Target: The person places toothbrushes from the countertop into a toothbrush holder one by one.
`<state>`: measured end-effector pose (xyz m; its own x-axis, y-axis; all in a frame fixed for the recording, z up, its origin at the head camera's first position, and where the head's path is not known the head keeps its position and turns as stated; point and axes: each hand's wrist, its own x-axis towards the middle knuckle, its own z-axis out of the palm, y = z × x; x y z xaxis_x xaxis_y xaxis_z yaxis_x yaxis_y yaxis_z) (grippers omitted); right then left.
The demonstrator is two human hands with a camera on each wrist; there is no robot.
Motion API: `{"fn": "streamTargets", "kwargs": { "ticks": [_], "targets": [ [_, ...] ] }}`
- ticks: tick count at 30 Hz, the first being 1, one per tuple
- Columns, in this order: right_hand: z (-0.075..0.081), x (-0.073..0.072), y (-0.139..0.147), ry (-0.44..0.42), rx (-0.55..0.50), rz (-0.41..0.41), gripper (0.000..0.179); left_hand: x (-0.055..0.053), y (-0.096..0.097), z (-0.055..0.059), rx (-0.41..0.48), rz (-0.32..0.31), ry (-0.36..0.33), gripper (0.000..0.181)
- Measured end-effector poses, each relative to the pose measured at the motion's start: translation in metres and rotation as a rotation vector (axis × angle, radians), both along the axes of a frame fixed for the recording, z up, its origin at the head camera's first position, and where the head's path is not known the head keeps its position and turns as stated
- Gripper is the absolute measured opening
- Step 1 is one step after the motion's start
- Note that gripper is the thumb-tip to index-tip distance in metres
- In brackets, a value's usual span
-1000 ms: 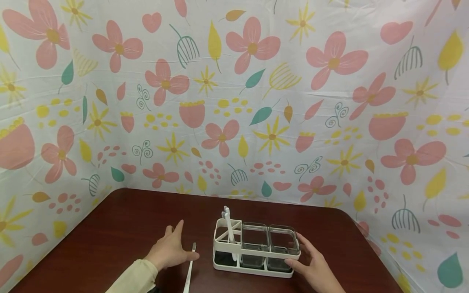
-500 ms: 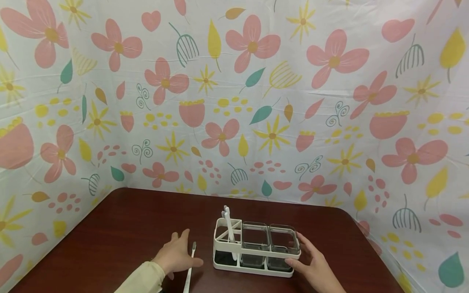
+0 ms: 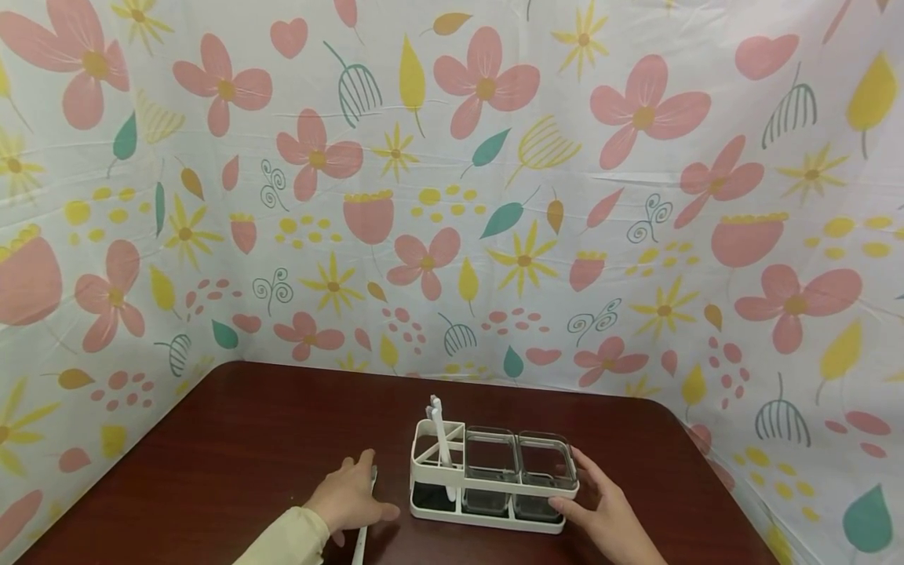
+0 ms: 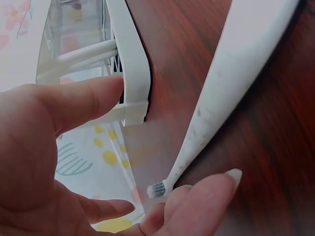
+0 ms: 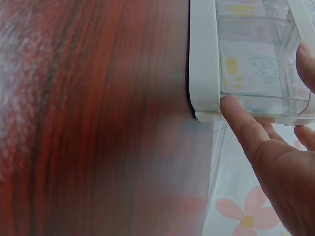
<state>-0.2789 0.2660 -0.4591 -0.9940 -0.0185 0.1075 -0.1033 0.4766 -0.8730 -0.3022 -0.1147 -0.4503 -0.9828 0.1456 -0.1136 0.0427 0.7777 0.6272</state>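
A white toothbrush (image 3: 361, 543) lies on the table in the head view, its bristle end away from me. My left hand (image 3: 350, 496) hovers at it with thumb and fingers spread, partly covering it. In the left wrist view the toothbrush (image 4: 211, 108) passes close by the fingertips, not pinched. A white toothbrush holder (image 3: 487, 480) with two clear cups stands to the right. My right hand (image 3: 600, 510) holds its right end, thumb in front and fingers behind. In the holder's divided left part stands at least one upright white toothbrush (image 3: 442, 439), leaning slightly.
The dark red-brown wooden table (image 3: 282, 424) has rounded far corners. A white curtain (image 3: 424, 196) printed with flowers and leaves encloses its back and sides. Two clear cups (image 3: 490, 459) sit side by side in the holder's right part.
My left hand has moved right and slightly toward me, coming over the lying toothbrush. The right hand and the holder have stayed in place.
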Motion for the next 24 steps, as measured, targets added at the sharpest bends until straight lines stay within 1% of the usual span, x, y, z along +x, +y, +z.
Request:
{"fn": "streamTargets", "kwargs": {
  "ticks": [5, 9, 17, 22, 24],
  "targets": [
    [-0.0004, 0.0, 0.0003, 0.009, -0.003, 0.007, 0.085, -0.0026, 0.0034, -0.0044, -0.003, 0.003, -0.012, 0.101],
    [-0.0009, -0.0009, 0.0014, 0.015, 0.006, 0.014, 0.084, -0.0034, 0.0058, -0.0053, -0.008, 0.009, -0.014, 0.099],
    [-0.001, -0.002, 0.0031, -0.024, 0.026, 0.017, 0.085, -0.0033, 0.0076, -0.0052, -0.011, 0.005, -0.034, 0.095],
    [0.0005, -0.0019, 0.002, -0.03, 0.009, 0.016, 0.085, -0.0037, 0.0078, -0.0057, -0.011, 0.002, -0.04, 0.092],
    [0.001, -0.0017, 0.0017, -0.034, 0.003, 0.013, 0.085, -0.0032, 0.0076, -0.0066, -0.006, -0.002, -0.031, 0.091]
  ]
}}
